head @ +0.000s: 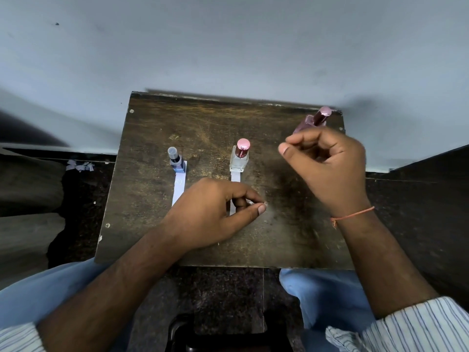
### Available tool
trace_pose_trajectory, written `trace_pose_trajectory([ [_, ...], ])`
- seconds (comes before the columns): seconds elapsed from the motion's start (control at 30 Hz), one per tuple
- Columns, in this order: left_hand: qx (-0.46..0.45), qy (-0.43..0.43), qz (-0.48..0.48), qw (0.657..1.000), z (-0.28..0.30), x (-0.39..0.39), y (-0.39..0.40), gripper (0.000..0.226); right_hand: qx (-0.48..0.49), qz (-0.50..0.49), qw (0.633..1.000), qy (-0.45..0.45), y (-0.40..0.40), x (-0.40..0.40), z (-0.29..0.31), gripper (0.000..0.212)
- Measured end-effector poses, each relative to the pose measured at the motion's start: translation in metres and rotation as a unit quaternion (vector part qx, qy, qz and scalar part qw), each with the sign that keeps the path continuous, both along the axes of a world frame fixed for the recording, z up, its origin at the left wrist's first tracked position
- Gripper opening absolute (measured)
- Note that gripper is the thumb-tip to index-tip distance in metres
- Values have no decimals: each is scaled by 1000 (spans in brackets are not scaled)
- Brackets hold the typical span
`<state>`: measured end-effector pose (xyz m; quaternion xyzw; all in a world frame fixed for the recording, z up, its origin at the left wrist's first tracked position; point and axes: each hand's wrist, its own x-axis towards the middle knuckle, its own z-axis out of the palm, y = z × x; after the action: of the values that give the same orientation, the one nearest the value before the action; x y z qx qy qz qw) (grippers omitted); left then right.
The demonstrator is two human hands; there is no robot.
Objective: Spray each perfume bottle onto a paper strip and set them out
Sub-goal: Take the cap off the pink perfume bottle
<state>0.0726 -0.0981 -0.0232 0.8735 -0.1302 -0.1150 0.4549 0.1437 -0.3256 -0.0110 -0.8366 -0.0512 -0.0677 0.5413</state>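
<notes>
Head view: third bottle just beyond the right hand, upper right of frame

Head view, looking down on a dark wooden bench [152, 237] set against a pale wall. Two bottles already standing upright at mid-frame, each on the far end of its own paper strip: blue bottle [177, 161] with a clear cap on the left strip [179, 189], clear bottle [239, 158] with a pink cap on the middle strip [235, 178]. Both strips running lengthwise toward the bottom of the frame, roughly parallel, well apart.

Third, pink bottle [314, 120] in the upper right, near the bench's far right corner, tilted, long axis slanting from lower left to upper right, cap end farthest up. Partly hidden behind the right hand's knuckles; whether resting on the bench or leaning cannot be told.

Right hand [327, 161] raised over the right part of the bench, fingers loosely curled, thumb forward, nothing visibly gripped. Pink bottle directly above it in the frame, just beside the fingertips, far nearer this hand than the other.

Left hand [215, 212] low at centre, fingers curled over the near end of the middle strip, apparently pinching or pressing it; actual contact hard to confirm.

Likely next: short reach up-frame with the right hand, closing across the slanted body. No third strip visible.
</notes>
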Motion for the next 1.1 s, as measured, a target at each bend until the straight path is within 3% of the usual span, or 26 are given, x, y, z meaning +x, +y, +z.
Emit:
trace_pose_trajectory([
  [0.13, -16, -5, -3, 1000, 0, 0, -9, 12, 36, -80, 996, -27, -17, 6, 6, 7],
  [0.27, -14, -9, -11, 1000, -2, 2, -16, 14, 5, -137, 990, -21, -32, 9, 10, 9],
  [0.37, -18, -13, -15, 1000, -4, 3, -20, 14, -47, -150, 988, -4, -39, 14, 1, 30],
  [0.5, -18, -17, -14, 1000, -4, 3, -22, 13, -124, -82, 987, 59, -48, 19, -14, 70],
  [0.57, -18, -17, -17, 1000, -3, 3, -23, 15, -135, -53, 986, 76, -49, 20, -18, 78],
  [0.7, -24, -23, -16, 999, -3, 3, -22, 17, -138, -39, 985, 92, -46, 26, -24, 75],
  [0.97, -19, -52, -11, 998, 1, 1, -16, 6, -112, -63, 990, 61, -36, 31, -31, 41],
  [1.1, -40, -48, 8, 998, -1, 0, -9, 9, -109, -64, 991, 41, -34, 29, -29, 37],
])
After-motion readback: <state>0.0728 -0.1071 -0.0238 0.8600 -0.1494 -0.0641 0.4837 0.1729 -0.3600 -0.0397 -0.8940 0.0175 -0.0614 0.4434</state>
